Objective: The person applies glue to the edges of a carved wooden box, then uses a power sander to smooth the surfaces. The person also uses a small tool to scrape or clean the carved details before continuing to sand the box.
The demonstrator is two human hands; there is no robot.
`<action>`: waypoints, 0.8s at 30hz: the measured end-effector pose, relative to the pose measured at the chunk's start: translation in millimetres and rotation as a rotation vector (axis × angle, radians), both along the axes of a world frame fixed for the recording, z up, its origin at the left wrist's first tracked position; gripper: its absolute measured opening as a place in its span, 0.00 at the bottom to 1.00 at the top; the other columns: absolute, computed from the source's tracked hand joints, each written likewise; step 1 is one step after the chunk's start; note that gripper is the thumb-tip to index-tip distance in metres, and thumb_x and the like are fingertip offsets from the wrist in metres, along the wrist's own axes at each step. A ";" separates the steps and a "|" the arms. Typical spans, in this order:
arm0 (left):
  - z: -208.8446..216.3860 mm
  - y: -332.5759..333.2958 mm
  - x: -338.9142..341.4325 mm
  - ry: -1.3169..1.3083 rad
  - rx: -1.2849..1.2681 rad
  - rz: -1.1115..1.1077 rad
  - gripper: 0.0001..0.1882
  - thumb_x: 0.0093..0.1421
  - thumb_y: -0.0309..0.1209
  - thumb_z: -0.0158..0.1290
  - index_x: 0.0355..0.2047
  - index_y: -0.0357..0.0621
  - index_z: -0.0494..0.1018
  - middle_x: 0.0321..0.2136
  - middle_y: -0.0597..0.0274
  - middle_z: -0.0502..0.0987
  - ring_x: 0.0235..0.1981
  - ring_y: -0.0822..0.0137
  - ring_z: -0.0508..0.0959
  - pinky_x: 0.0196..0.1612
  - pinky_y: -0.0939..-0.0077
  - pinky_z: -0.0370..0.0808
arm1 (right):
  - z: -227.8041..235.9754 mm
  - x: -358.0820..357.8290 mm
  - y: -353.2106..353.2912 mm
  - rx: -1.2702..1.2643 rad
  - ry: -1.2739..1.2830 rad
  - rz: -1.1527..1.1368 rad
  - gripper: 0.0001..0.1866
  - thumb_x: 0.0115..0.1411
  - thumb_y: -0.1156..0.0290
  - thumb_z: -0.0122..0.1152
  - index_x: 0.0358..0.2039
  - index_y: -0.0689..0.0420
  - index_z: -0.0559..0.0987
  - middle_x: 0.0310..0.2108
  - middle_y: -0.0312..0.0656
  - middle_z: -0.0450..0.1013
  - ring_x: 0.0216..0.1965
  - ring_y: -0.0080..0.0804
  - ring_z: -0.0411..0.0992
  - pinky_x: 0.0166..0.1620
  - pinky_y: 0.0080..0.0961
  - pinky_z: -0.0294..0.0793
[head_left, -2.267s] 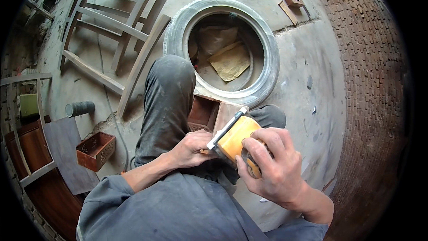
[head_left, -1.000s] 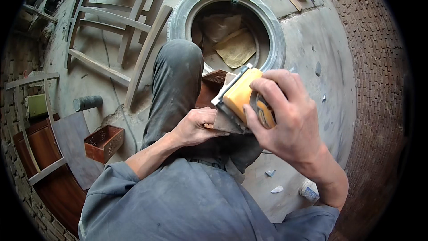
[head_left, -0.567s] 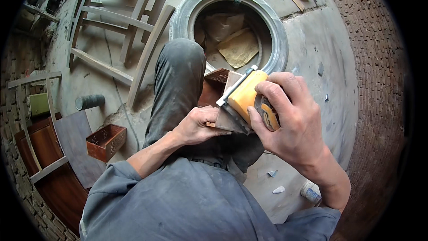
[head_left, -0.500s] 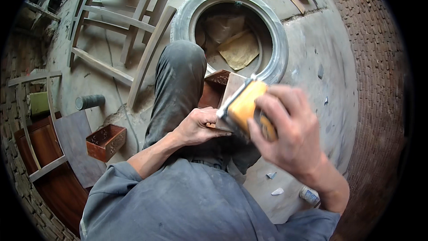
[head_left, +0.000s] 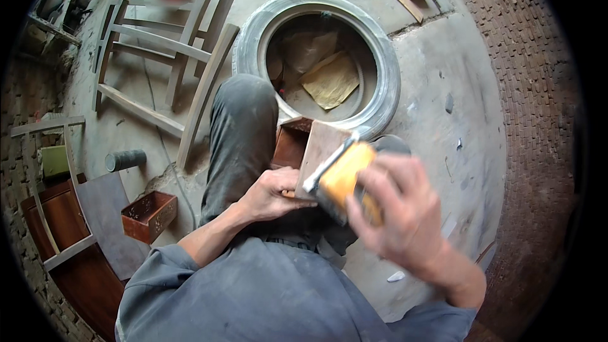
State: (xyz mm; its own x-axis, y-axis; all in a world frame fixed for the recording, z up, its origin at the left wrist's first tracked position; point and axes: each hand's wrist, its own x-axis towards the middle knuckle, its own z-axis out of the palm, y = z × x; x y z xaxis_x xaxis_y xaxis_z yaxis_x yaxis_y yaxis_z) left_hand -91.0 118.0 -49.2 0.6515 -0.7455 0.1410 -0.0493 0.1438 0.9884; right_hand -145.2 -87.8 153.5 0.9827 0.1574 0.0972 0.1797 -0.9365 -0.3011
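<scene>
A small wooden box (head_left: 321, 149), reddish brown inside with a pale, bare side, rests in my lap between my knees. My left hand (head_left: 277, 193) is closed on its near left edge. In my right hand (head_left: 403, 206) is a yellow-and-black power sander (head_left: 344, 177), gripped from above and slightly blurred. The sander's flat face lies against or very close to the box's pale side; actual contact is hard to make out. My right fingers curl round the sander's body, and its far side is partly hidden.
Beyond my knees lies a grey tire (head_left: 246, 31) with a yellowish sheet (head_left: 330, 80) inside. Wooden frames (head_left: 142, 111) stand at the left. A carved red-brown drawer (head_left: 149, 217), a dark cylinder (head_left: 125, 161) and a grey board (head_left: 111, 215) are nearer. A brick wall (head_left: 532, 88) runs along the right.
The view has shifted a little, so the scene sits lower and further left. My right hand and the sander have moved slightly along the box's pale side. My left hand keeps its hold.
</scene>
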 end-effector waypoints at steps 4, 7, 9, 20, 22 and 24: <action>-5.2 -1.4 1.6 -0.025 -0.061 -0.029 0.14 0.54 0.24 0.71 0.42 0.39 0.84 0.38 0.57 0.86 0.40 0.58 0.85 0.45 0.65 0.77 | 7.3 -31.5 11.4 0.012 0.076 -0.016 0.21 0.48 0.74 0.77 0.44 0.56 0.79 0.45 0.46 0.74 0.44 0.48 0.75 0.43 0.40 0.80; 0.4 -2.9 1.3 -0.068 -0.047 -0.004 0.14 0.55 0.25 0.72 0.42 0.39 0.84 0.38 0.58 0.86 0.40 0.59 0.85 0.46 0.66 0.77 | -2.0 -15.8 -1.3 -0.002 -0.014 -0.054 0.19 0.51 0.71 0.75 0.44 0.55 0.80 0.46 0.42 0.74 0.45 0.45 0.75 0.37 0.36 0.80; -2.4 -1.7 -0.6 -0.044 -0.040 -0.015 0.14 0.55 0.26 0.73 0.41 0.39 0.85 0.37 0.57 0.86 0.40 0.59 0.85 0.46 0.66 0.76 | -6.6 9.8 -15.0 -0.025 -0.081 -0.082 0.17 0.53 0.69 0.73 0.43 0.54 0.80 0.45 0.39 0.74 0.44 0.44 0.75 0.34 0.36 0.81; -2.6 0.9 -2.3 -0.009 -0.022 -0.044 0.14 0.53 0.24 0.73 0.41 0.39 0.85 0.37 0.57 0.86 0.39 0.59 0.85 0.46 0.65 0.77 | 0.2 -22.0 1.2 -0.023 0.005 -0.012 0.19 0.52 0.68 0.74 0.45 0.52 0.80 0.45 0.40 0.74 0.43 0.44 0.75 0.31 0.35 0.80; -3.1 -0.6 1.4 -0.043 -0.020 -0.034 0.14 0.53 0.23 0.73 0.40 0.39 0.85 0.37 0.57 0.86 0.39 0.59 0.85 0.46 0.65 0.78 | -0.8 -20.1 1.5 -0.019 -0.005 -0.026 0.19 0.52 0.69 0.74 0.44 0.53 0.80 0.45 0.42 0.74 0.44 0.46 0.75 0.35 0.36 0.80; 3.2 -0.4 4.4 -0.027 -0.014 -0.038 0.14 0.54 0.23 0.73 0.40 0.39 0.85 0.36 0.58 0.86 0.40 0.61 0.85 0.46 0.67 0.78 | -3.7 8.5 -10.1 -0.025 -0.056 -0.080 0.19 0.51 0.71 0.75 0.43 0.56 0.79 0.44 0.46 0.74 0.44 0.48 0.76 0.45 0.39 0.80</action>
